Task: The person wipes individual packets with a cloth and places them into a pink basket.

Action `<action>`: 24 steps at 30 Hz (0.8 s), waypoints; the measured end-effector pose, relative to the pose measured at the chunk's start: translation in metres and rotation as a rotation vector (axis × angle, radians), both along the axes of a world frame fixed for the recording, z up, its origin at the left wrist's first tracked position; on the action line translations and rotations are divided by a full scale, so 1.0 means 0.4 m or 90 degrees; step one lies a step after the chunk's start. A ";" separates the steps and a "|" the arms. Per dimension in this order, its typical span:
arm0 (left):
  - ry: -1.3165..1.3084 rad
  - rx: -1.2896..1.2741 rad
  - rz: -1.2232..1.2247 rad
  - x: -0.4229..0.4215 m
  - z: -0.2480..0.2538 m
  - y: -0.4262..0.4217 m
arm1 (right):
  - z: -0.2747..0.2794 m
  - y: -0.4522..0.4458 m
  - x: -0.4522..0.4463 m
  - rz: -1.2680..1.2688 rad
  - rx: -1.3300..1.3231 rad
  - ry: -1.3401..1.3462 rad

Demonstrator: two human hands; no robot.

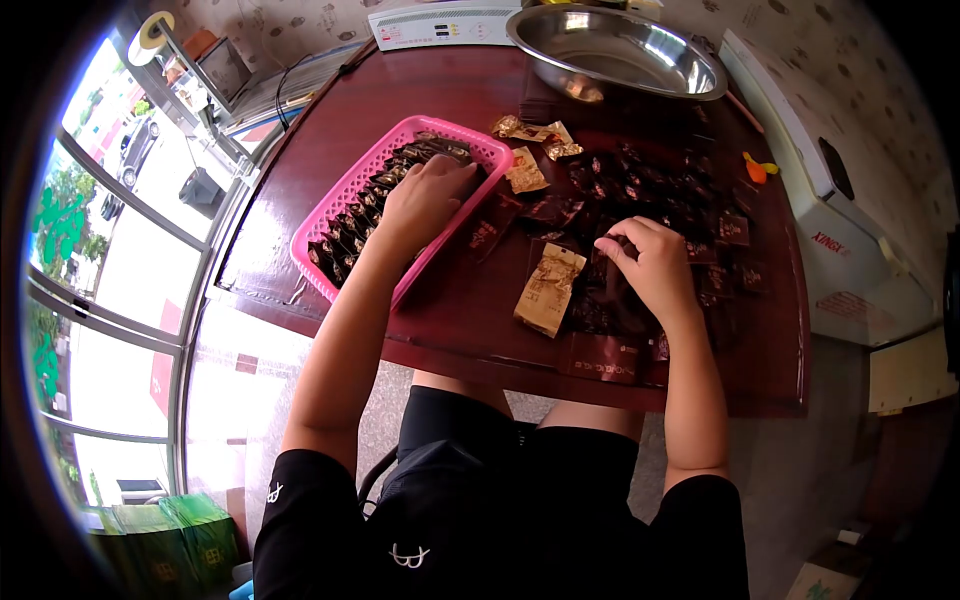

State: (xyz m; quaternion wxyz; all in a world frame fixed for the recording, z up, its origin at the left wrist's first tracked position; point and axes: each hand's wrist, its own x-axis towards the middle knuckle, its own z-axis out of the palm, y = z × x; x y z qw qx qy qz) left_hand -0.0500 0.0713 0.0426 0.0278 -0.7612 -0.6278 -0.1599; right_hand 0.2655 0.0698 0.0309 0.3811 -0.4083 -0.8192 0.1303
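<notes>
A pink basket (338, 208) stands tilted on the dark red table, lined with rows of dark wrapped packets (352, 226). Over its far right end is my left hand (430, 200), fingers bent down among the packets; whether they grip one is hidden. My right hand (655, 262) is above a pile of dark packets (640, 180), thumb and fingertips pinched together on something too small to name. Just left of it lies a gold packet (550, 290). More gold packets (526, 171) are beside the basket's right edge.
A large steel bowl (620, 50) and a white device (440, 28) stand at the table's far edge. To the right is a white freezer (840, 240), near a small orange and yellow object (760, 168). Windows run along the left, with green bags (165, 545) on the floor.
</notes>
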 end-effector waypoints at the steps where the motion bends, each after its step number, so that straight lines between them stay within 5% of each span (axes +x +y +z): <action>1: 0.000 -0.001 -0.002 -0.001 -0.003 0.001 | -0.003 0.006 0.005 -0.011 0.003 -0.007; 8: 0.081 -0.058 0.012 -0.008 -0.004 0.001 | -0.010 0.006 0.010 0.001 -0.042 -0.020; 14: -0.088 0.222 -0.067 0.136 0.082 -0.062 | -0.032 0.012 0.038 -0.018 -0.018 -0.170; 16: -0.159 0.041 -0.113 0.223 0.069 -0.084 | -0.017 0.000 0.036 -0.060 -0.018 -0.150; 20: 0.027 -0.223 -0.068 0.321 -0.021 -0.084 | -0.023 0.014 0.046 -0.060 -0.151 -0.108; 24: -0.060 -0.227 -0.115 0.329 -0.047 -0.032 | -0.016 0.031 0.044 0.021 -0.188 0.135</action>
